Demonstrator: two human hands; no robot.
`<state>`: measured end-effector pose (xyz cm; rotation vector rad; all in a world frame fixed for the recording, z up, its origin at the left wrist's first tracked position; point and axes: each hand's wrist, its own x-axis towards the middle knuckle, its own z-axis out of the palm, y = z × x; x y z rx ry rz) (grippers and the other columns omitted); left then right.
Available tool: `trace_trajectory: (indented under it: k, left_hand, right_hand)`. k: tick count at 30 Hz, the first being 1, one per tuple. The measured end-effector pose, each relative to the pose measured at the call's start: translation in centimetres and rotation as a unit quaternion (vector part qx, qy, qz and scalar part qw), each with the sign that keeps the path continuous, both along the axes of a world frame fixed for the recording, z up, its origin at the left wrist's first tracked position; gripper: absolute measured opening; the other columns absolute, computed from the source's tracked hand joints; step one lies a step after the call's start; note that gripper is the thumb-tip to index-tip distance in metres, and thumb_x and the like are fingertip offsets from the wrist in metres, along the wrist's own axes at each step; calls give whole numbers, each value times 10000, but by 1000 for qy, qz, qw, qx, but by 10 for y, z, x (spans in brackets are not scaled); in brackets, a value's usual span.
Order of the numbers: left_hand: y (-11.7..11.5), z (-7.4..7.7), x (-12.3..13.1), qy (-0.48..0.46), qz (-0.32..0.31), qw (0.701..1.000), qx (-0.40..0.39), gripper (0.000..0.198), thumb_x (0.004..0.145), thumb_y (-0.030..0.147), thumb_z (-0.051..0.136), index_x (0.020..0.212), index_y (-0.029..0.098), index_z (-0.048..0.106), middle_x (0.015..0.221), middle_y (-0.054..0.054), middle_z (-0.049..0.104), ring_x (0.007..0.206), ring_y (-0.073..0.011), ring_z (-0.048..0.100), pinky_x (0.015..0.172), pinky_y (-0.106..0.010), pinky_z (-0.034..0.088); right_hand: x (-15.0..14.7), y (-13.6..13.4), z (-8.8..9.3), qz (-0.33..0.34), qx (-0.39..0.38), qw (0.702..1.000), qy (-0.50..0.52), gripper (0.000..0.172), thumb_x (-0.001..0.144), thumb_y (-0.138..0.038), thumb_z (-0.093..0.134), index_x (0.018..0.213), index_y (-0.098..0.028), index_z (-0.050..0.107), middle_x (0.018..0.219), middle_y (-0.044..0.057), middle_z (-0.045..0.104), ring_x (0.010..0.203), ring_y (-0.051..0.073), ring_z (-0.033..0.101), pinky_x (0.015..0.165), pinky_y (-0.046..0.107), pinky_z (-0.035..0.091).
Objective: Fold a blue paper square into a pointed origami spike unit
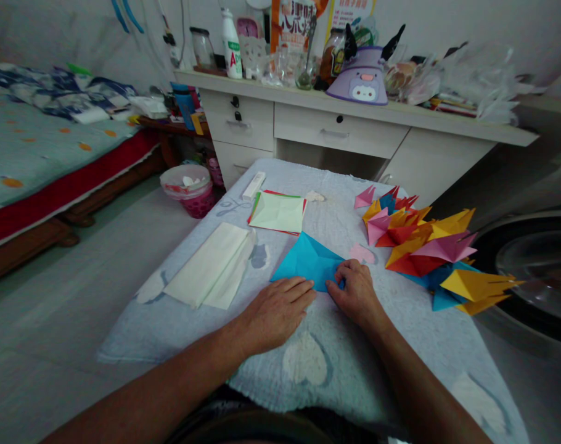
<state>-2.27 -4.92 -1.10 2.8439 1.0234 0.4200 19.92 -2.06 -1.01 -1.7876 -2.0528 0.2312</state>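
Note:
A blue sheet of origami paper (pixel 306 259), folded to a roughly triangular shape with creases, lies on the cloth in front of me. Across its lower left edge my left hand (pixel 280 308) rests flat, fingers stretched out and holding nothing. My right hand (pixel 354 290) has its fingers curled in and pinches the paper's right corner. Beyond the blue sheet sits a stack of square paper (pixel 278 213), pale green on top with red and green edges showing. To the right stand several folded paper cranes (pixel 419 234) in yellow, red, pink and blue.
The cloth-covered table (pixel 303 364) has a folded white paper (pixel 211 265) at left and a small white box (pixel 254 185) behind it. A pink bin (pixel 188 185) stands on the floor. Behind is a white desk (pixel 243 117) with jars; a washing machine (pixel 534 265) is at right.

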Motion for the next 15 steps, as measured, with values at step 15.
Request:
trace_trajectory:
  k: [15]
  left_hand:
    - [1,5,1,-8,7,999,-37,400,965,286,496,1360,221,495,1483,-17,479,1317,-205,430,1118,-368,308]
  right_hand:
    - [0,-2,4,-23,-6,1000,-18,149,771,-229,641,628,-187,634,902,83,606,849,238,504,762,353,344]
